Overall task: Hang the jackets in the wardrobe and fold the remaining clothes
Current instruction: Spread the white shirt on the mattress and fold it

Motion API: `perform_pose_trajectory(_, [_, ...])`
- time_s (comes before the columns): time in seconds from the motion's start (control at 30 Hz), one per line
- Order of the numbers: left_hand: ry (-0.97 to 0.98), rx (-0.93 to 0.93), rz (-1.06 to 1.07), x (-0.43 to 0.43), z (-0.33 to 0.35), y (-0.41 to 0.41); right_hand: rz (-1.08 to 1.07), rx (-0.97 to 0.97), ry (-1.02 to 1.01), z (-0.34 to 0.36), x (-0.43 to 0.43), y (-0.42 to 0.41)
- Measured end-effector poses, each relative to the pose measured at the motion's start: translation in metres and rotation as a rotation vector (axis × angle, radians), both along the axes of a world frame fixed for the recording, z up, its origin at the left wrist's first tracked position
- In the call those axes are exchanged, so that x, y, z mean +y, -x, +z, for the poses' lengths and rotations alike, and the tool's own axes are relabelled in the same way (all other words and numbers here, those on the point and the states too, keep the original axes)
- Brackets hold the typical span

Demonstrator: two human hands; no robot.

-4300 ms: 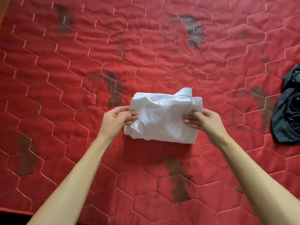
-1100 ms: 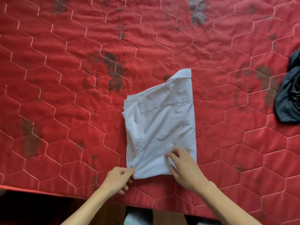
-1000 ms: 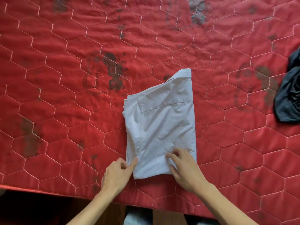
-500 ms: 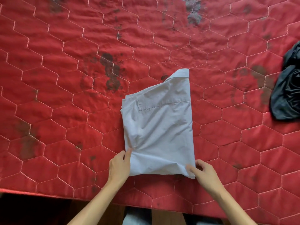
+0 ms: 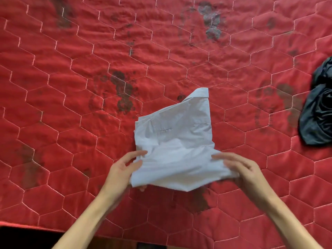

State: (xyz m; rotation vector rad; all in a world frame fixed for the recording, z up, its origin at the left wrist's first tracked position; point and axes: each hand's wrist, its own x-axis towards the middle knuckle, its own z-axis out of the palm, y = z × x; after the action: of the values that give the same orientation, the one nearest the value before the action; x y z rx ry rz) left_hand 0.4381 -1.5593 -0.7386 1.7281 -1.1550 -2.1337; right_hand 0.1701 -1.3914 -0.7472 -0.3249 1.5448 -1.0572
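Holding the folded white shirt (image 5: 176,141) by its near edge, are we?

We are. Our left hand (image 5: 124,169) pinches the near left corner, thumb on top of the cloth and fingers beneath it. Our right hand (image 5: 246,169) grips the near right corner, its fingers curled over the top.

And where does the shirt sit?

Near the middle of the view, on the red quilted bedspread (image 5: 71,87). We have the near part raised off the quilt and bowed between our hands, while the far part lies flat. The collar (image 5: 201,93) points away from us at the far right corner, and a stitched seam runs across the upper layer.

What lies round it?

The bedspread is stitched in pale hexagons and carries dark blotches (image 5: 124,94), the nearest just beyond the shirt to the left, others farther off and to the right. A crumpled black garment (image 5: 318,108) lies at the right edge of the view, well apart from the shirt and partly cut off by the frame. We cannot tell what kind of garment it is.

And on our side?

Our bare forearms reach in from below, and the bedspread's near edge runs along the bottom left, with darkness beneath it.
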Motion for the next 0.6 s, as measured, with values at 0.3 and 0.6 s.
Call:
perform_pose_trajectory(0.3, [0.229,-0.061,-0.356,-0.094,-0.023,0.039,0.059,0.306,-0.037,-0.038,-0.110,0.056])
perform_pose_trajectory(0.6, [0.229,0.066,-0.522,-0.068,-0.026,0.039,-0.025,0.263,-0.058,-0.066,-0.116,0.051])
